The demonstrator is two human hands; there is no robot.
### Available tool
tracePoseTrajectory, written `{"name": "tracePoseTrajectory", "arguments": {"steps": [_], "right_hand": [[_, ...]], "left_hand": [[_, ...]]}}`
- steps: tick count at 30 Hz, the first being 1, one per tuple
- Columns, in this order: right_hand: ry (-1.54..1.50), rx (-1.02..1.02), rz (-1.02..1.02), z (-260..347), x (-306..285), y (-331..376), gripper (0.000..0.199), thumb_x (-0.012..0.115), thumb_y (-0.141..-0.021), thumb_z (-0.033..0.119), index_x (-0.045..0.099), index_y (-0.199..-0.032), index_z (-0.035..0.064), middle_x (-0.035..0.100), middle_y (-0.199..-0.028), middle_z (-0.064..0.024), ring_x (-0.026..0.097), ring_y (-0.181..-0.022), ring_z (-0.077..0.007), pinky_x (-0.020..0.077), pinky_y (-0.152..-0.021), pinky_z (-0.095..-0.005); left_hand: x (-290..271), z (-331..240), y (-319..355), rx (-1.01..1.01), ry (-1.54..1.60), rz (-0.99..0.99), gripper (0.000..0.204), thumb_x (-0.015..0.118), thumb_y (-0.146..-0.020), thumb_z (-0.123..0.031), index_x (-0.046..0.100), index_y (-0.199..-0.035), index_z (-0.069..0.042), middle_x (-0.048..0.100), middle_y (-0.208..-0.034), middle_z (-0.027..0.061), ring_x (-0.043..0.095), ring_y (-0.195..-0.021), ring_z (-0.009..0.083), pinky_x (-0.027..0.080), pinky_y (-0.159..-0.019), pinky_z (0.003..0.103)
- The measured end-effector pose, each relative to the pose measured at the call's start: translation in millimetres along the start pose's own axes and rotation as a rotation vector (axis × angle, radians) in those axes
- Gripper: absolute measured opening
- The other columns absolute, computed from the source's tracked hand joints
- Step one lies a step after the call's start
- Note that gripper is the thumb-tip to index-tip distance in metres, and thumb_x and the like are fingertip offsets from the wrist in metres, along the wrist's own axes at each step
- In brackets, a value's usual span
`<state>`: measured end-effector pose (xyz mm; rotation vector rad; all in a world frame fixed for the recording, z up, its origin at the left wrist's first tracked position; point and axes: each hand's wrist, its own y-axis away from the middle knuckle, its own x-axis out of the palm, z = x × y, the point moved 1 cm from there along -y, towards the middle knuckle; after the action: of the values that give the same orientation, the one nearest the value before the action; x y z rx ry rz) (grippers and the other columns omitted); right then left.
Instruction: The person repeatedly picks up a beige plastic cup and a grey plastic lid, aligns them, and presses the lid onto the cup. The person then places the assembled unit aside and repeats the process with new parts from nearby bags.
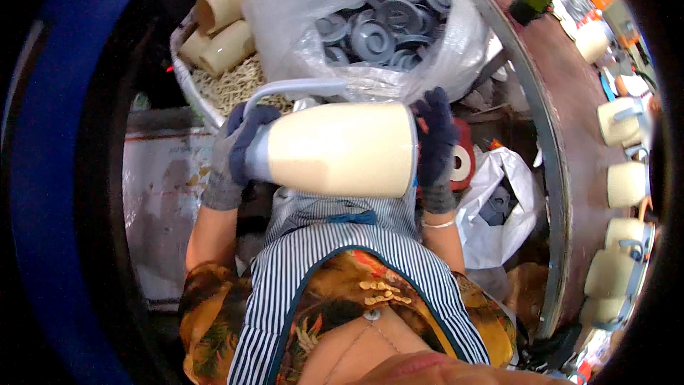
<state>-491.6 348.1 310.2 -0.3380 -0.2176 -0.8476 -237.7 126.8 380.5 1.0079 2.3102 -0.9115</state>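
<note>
A cream jug with a pale blue-grey collar and a long handle lies sideways in front of my chest. My left hand, in a grey and dark blue work glove, is closed round the collar end, below the handle. At the jug's base end, my right hand wears a matching glove. Its fingers point upward and its palm side lies against the base, so the jug is held between both hands. The inside of the jug and the palm of my right hand are hidden.
Beyond the jug, a clear plastic bag holds several grey round lids. To its left, a sack contains beige tubes and small pieces. On the right, several cream jugs line a brown bench, with a white bag below.
</note>
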Motion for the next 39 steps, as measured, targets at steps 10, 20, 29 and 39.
{"name": "tracePoseTrajectory", "arguments": {"steps": [10, 20, 29, 39], "right_hand": [[-0.135, -0.125, 0.182, 16, 28, 36, 0.079, 0.032, -0.098, 0.059, 0.015, -0.154, 0.0065, 0.019, -0.159, -0.0106, 0.022, -0.145, -0.0247, 0.0193, -0.117, -0.0394], [0.206, -0.006, -0.103, 5, -14, 36, 0.073, 0.043, -0.095, 0.055, 0.035, -0.146, 0.0049, 0.039, -0.148, -0.0147, 0.041, -0.134, -0.0296, 0.0298, -0.112, -0.0433], [1.403, -0.740, 0.482, 72, 82, 57, 0.059, 0.062, -0.085, 0.047, 0.053, -0.137, 0.0203, 0.044, -0.143, -0.0169, 0.042, -0.129, -0.0395, 0.0310, -0.109, -0.0534], [1.283, -0.490, 0.363, -8, 44, 62, 0.066, 0.063, -0.088, 0.037, 0.045, -0.139, -0.0001, 0.045, -0.140, -0.0241, 0.044, -0.129, -0.0417, 0.0350, -0.108, -0.0481]], "left_hand": [[11, -19, -20, 0.201, -0.089, -0.014, 0.024, 0.053, -0.095, -0.022, 0.061, -0.114, -0.010, 0.061, -0.104, 0.0107, 0.063, -0.094, 0.0217, 0.052, -0.080, 0.035], [29, -7, -29, 0.009, 0.217, 0.024, 0.032, 0.059, -0.092, -0.030, 0.061, -0.112, -0.004, 0.064, -0.104, 0.0123, 0.062, -0.095, 0.0202, 0.049, -0.085, 0.031], [51, 6, -41, -0.093, 0.178, 0.223, 0.029, 0.059, -0.087, -0.016, 0.058, -0.116, -0.012, 0.055, -0.095, 0.0145, 0.060, -0.088, 0.0320, 0.050, -0.072, 0.040], [74, 19, -43, -0.255, 0.072, 0.155, 0.043, 0.062, -0.090, -0.042, 0.061, -0.104, -0.001, 0.062, -0.083, 0.0120, 0.059, -0.074, 0.0218, 0.049, -0.070, 0.037]]}}
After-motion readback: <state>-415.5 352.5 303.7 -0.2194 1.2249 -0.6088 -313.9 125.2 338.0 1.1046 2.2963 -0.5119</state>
